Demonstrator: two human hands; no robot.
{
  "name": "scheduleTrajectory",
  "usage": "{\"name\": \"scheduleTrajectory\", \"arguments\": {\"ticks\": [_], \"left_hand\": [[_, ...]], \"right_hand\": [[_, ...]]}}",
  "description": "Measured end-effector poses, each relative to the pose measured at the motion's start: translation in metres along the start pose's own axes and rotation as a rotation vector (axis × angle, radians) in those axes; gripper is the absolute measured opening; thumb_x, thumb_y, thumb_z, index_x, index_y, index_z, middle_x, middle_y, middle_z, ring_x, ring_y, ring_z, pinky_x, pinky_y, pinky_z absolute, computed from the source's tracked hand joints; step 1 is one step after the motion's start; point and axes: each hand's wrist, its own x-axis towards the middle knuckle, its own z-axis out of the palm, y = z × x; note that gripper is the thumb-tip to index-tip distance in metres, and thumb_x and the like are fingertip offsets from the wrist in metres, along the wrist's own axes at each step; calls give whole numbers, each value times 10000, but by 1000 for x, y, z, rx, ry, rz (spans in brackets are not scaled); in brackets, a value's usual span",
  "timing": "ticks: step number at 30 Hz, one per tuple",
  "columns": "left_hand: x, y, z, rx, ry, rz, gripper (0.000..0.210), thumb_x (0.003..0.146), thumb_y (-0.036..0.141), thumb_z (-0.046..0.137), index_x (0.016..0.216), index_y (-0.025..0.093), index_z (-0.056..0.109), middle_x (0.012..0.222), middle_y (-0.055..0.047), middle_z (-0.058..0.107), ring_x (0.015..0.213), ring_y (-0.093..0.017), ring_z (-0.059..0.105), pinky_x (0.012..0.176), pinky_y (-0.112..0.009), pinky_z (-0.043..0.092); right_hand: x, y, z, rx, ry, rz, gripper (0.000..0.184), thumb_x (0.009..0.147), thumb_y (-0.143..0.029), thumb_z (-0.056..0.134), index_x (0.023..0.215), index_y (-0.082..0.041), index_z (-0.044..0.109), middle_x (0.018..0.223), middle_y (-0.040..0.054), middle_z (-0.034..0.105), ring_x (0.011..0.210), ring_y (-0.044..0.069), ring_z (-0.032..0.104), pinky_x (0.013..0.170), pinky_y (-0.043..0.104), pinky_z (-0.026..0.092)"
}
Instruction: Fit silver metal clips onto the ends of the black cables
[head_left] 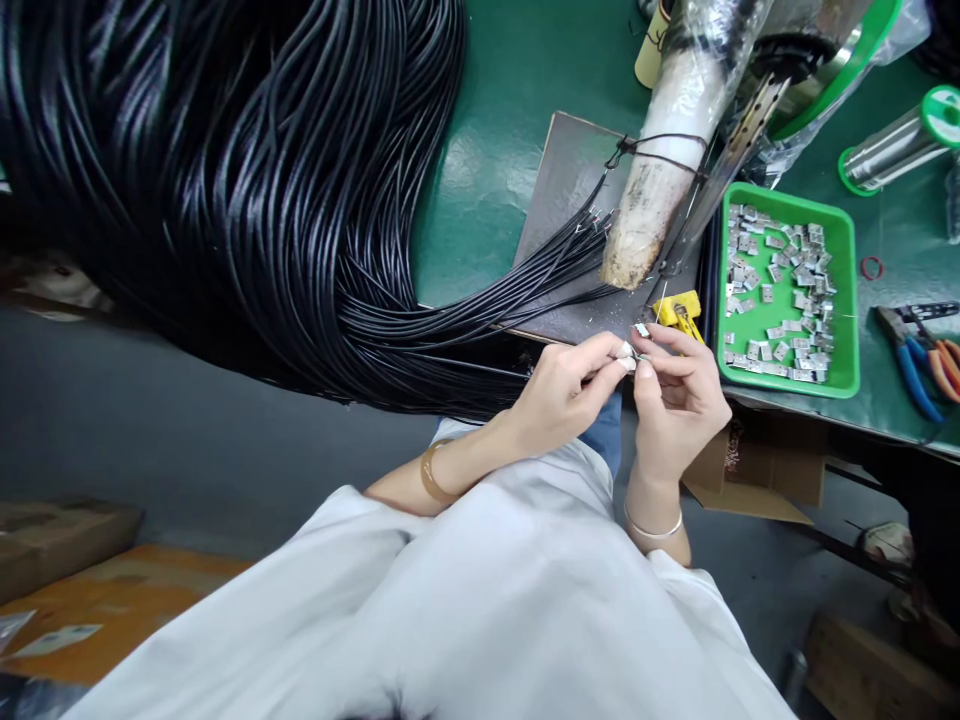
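Black cables (262, 180) form the largest item, heaped over the left of the green table (480, 190), their near ends fanned across a grey board (562, 165). A white tube (660, 205), bound with dark ties, slants over that board. To its right stands a green tray (847, 300) holding loose metal connectors (802, 275). Both hands work just off the table edge, between board and tray. Left hand (562, 390): thumb and forefinger, white-covered at the tips, pressed together on a small dark piece (636, 354) – too small to identify. Right hand (679, 400): fingers curled, thumb and forefinger close beside the same piece; whether they pinch it, I cannot tell. A wire spool (896, 150) lies beyond the tray; pliers (919, 365) lie right of it. A yellow tool (679, 308) sits near the right fingertips – and a single silvery part (642, 330) shows at them.
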Motion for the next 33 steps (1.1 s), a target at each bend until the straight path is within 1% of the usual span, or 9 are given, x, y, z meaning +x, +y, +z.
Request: {"name": "scheduleTrajectory", "arguments": {"ticks": [2, 4, 9, 12, 15, 17, 20, 27, 33], "left_hand": [[1, 2, -4, -194, -57, -127, 236, 981, 347, 513, 863, 148, 559, 567, 55, 507, 484, -45, 449, 503, -168, 365], [2, 2, -6, -283, -63, -170, 241, 960, 365, 550, 878, 140, 579, 573, 52, 501, 491, -46, 446, 495, -171, 354], [3, 0, -3, -155, -18, -50, 188, 916, 300, 616, 900, 122, 674, 716, 7, 595, 594, -48, 456, 565, -187, 362], [2, -1, -2, -118, 8, -73, 197, 934, 313, 585, 879, 132, 642, 648, 27, 555, 557, -45, 420, 538, -188, 332], [3, -1, -5, -289, -52, -187, 253, 940, 378, 577, 837, 147, 579, 561, 63, 438, 488, -40, 364, 479, -193, 273], [5, 0, -8, -408, -84, -213, 282, 916, 406, 616, 819, 144, 582, 581, 63, 437, 489, -33, 351, 482, -195, 280], [9, 2, -11, -475, -71, -210, 286, 882, 399, 668, 802, 129, 624, 641, 47, 497, 520, -23, 357, 532, -192, 334], [9, 2, -13, -467, -83, -212, 273, 883, 377, 661, 807, 116, 659, 723, -3, 595, 584, -37, 429, 573, -188, 377], [9, 2, -13, -379, -103, -257, 346, 866, 448, 661, 815, 107, 672, 704, -12, 565, 612, -58, 441, 564, -197, 355]], "right_hand": [[0, -1, 1, -33, -2, -6, 52, 847, -168, 683, 861, -218, 690, 1086, 40, 713, 969, 182, 733, 881, 382, 627], [2, 1, -1, 40, -44, 67, 30, 849, -185, 683, 848, -215, 680, 1068, 39, 720, 950, 179, 735, 853, 372, 631], [10, 7, -11, 212, -159, 188, 57, 834, -189, 691, 796, -197, 648, 1057, 36, 725, 939, 188, 745, 843, 362, 632], [8, 3, -8, 71, -98, 113, 39, 849, -197, 679, 815, -203, 659, 1073, 40, 719, 942, 185, 743, 845, 363, 631], [5, -1, -3, -68, -26, -11, 34, 845, -188, 688, 846, -222, 692, 1077, 35, 720, 952, 179, 732, 889, 386, 623], [5, -1, -2, -27, -45, 16, 38, 844, -190, 694, 850, -227, 703, 1060, 30, 728, 950, 175, 730, 876, 381, 624], [8, 2, -6, 67, -77, 101, 41, 848, -198, 700, 861, -229, 724, 1029, 28, 745, 957, 164, 726, 832, 339, 623], [11, 3, -14, 37, -114, 125, 39, 854, -240, 703, 869, -229, 737, 1003, 43, 754, 946, 172, 723, 784, 339, 626], [10, 2, -12, -4, -132, 61, 82, 839, -221, 717, 901, -258, 756, 1002, 24, 749, 949, 168, 720, 791, 336, 629]]}}
